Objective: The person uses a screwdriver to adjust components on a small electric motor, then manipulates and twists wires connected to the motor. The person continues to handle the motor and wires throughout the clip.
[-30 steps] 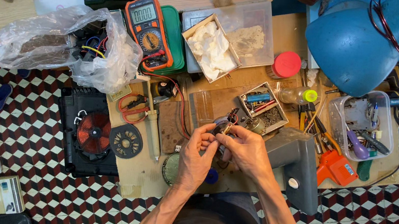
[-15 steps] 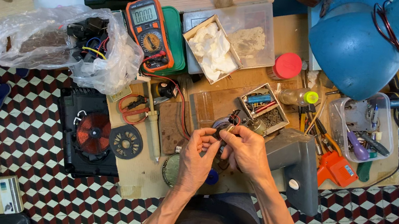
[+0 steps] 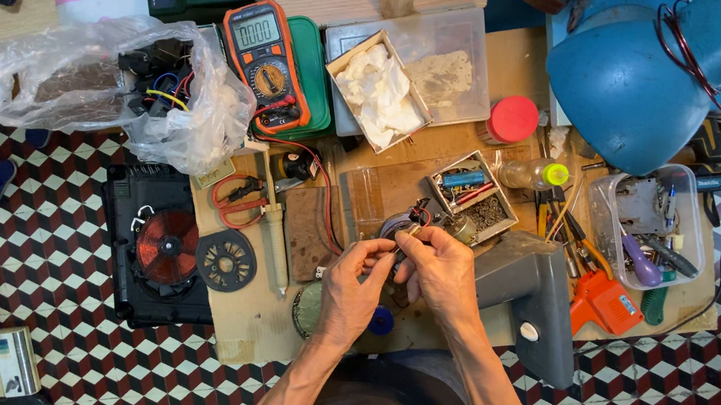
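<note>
Both my hands meet over the low wooden board [image 3: 466,179] in front of me. My left hand [image 3: 352,290] pinches the near side of a small round metal part with dark wires [image 3: 404,225]. My right hand [image 3: 440,269] grips the same part from the right, fingertips touching those of the left. The part is held just above the board, close to a small open box of screws and bits [image 3: 473,196]. Much of the part is hidden by my fingers.
An orange multimeter [image 3: 266,60] with red leads lies to the upper left, beside a plastic bag of wires [image 3: 116,87]. A black induction cooker base with copper coil [image 3: 162,246] sits on the tiled floor. A blue lamp [image 3: 637,72], tool tub [image 3: 649,231] and orange tool [image 3: 602,304] stand right.
My hands have stayed in the same spot over the board, with only small finger shifts on the part. Nothing else has moved.
</note>
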